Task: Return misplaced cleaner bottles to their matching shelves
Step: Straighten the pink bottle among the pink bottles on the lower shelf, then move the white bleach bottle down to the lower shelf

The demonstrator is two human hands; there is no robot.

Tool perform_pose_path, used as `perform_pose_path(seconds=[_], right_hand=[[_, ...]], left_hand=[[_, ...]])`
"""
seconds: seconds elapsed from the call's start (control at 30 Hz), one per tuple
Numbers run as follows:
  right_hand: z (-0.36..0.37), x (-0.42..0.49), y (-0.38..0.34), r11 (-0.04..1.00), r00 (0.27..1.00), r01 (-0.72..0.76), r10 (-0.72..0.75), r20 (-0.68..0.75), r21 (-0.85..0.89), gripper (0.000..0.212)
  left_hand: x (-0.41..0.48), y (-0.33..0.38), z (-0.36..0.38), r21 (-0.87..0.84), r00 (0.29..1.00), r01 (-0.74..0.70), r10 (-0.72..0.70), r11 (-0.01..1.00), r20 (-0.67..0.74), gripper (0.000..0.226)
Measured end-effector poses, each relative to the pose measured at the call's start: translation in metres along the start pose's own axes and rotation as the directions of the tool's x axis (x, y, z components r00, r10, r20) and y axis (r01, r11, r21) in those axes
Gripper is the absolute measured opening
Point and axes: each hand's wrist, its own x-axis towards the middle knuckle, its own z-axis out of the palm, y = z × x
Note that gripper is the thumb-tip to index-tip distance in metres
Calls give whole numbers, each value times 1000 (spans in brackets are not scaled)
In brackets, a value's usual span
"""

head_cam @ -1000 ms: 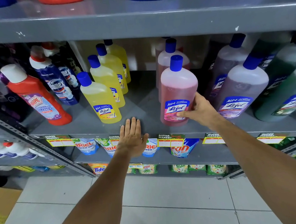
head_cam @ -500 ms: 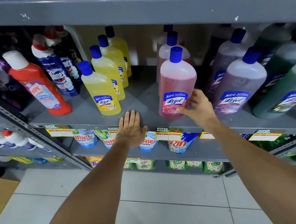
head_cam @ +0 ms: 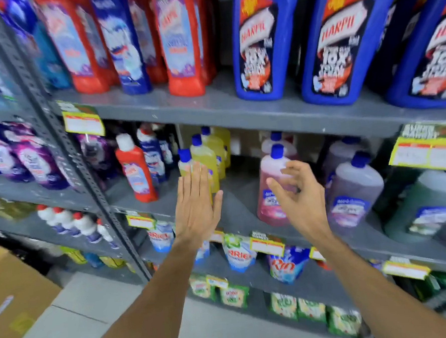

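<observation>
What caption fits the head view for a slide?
Both hands open, left hand flat and right hand in front of a pink Lizol bottle standing on the grey shelf.

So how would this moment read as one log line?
left hand: open, empty | right hand: open, by pink Lizol bottle | bottle upright on shelf
</observation>
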Motion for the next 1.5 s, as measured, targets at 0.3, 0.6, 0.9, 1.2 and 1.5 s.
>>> perform_pose_path(seconds=[0.3,0.6,0.9,1.2,1.5], right_hand=[[58,54,-135,970,970,177,-200,138,167,39],[173,126,-219,973,948,212,-228,223,94,66],[263,160,-221,985,966,171,-170,193,12,93],[295,198,-230,996,991,94,-94,90,12,80],[279,172,-231,986,989,147,-147,-3,82,66]], left_hand=[[85,-68,-147,96,977,55,-34,994,-211,73],[155,-184,-180,193,992,20,6,981,-130,83],[173,-254,-144,130,1000,-4,0,991,31,90],[176,-260,-142,117,1000,-29,30,993,-5,77],[177,-258,-151,120,999,-31,25,992,47,74]])
